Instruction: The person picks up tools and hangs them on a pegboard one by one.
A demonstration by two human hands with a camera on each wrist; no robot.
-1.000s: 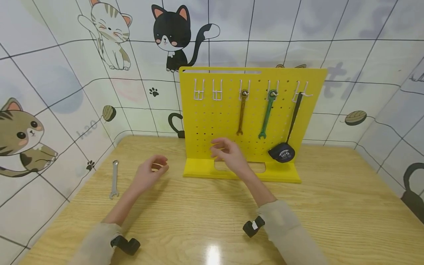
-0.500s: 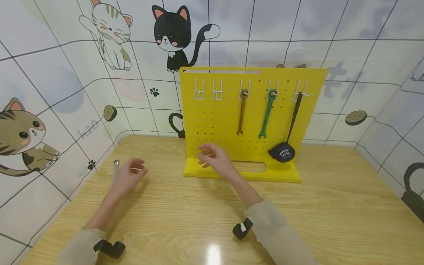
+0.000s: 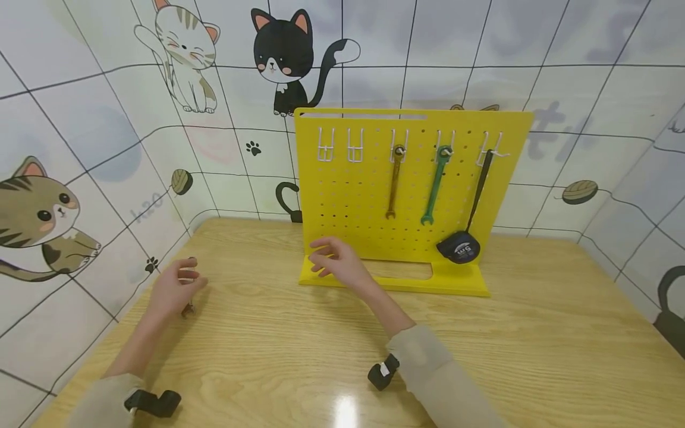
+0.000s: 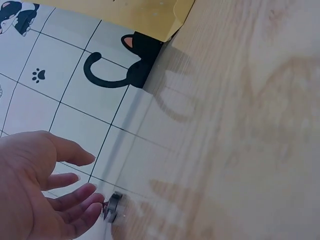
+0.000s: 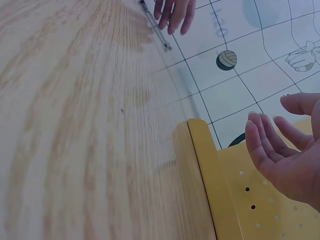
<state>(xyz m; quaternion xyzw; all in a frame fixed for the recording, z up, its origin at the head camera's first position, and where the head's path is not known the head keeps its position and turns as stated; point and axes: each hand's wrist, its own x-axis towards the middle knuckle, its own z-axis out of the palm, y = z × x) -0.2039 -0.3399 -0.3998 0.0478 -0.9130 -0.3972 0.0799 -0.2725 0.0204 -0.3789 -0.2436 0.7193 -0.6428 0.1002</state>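
In the head view my left hand (image 3: pixel 173 289) is over a silver wrench (image 3: pixel 189 310) at the table's left side, covering most of it. The right wrist view shows this wrench (image 5: pixel 156 27) lying on the wood, with the left hand's fingers (image 5: pixel 176 14) loosely bent just beside it, holding nothing. One end of the wrench (image 4: pixel 114 206) shows near the fingertips in the left wrist view; whether they touch it I cannot tell. My right hand (image 3: pixel 342 264) hovers, fingers relaxed and holding nothing, before the lower left of a yellow pegboard (image 3: pixel 364 202).
White wire hooks (image 3: pixel 355 145) line the pegboard's upper part. From them hang a bronze-coloured wrench (image 3: pixel 395 181), a green wrench (image 3: pixel 436 185) and a black tape measure (image 3: pixel 460 247) on a strap. Behind the wooden table (image 3: pixel 299 351) stands a cat-patterned wall (image 3: pixel 235 154).
My left hand has moved left from the middle-left of the table to the silver wrench and now covers much of it. The right hand has drifted left and slightly down along the pegboard.
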